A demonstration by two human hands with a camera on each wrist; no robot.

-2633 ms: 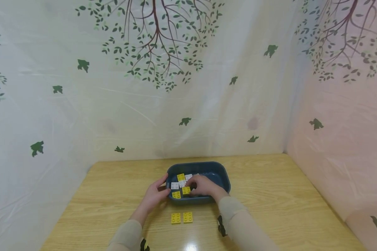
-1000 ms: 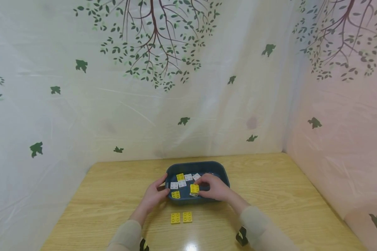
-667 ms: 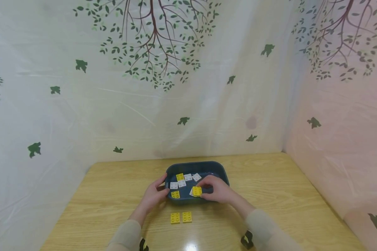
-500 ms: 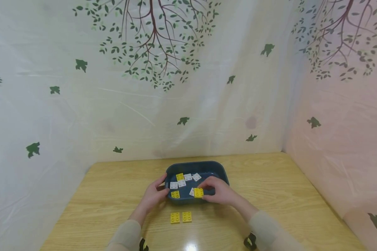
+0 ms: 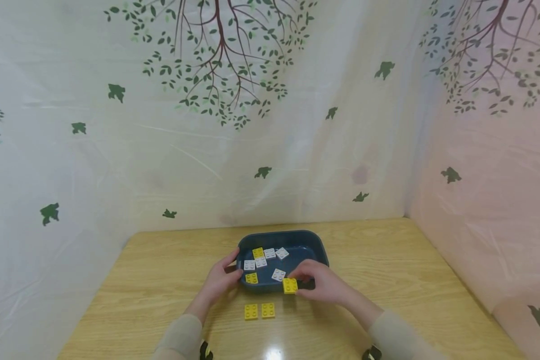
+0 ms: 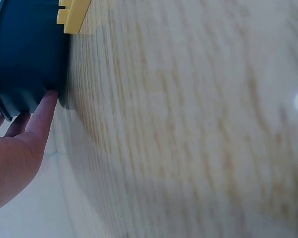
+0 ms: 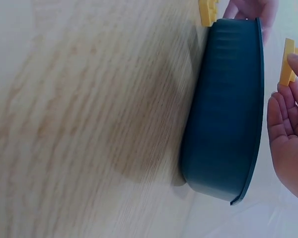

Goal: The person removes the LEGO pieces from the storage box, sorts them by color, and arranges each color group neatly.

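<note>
My right hand [image 5: 321,282] pinches a yellow building brick [image 5: 290,286] between thumb and fingers, over the near rim of the dark blue tray [image 5: 312,242]. In the right wrist view this yellow brick [image 7: 287,63] is above the tray's rim, apart from it. My left hand [image 5: 220,280] holds the tray's left end, thumb at the near corner and fingers toward the far one. Inside the tray lie several white bricks [image 5: 278,274] and two yellow bricks, one at the back [image 5: 258,253] and one near the front [image 5: 251,278].
Two yellow bricks, a left one [image 5: 251,312] and a right one [image 5: 268,310], lie side by side on the wooden table [image 5: 162,280] in front of the tray. A leaf-patterned curtain [image 5: 198,165] hangs behind the table and along its sides.
My right hand has lifted the yellow brick from among the tray's bricks and moved it right and toward me, uncovering a white brick. My left hand has stayed on the tray.
</note>
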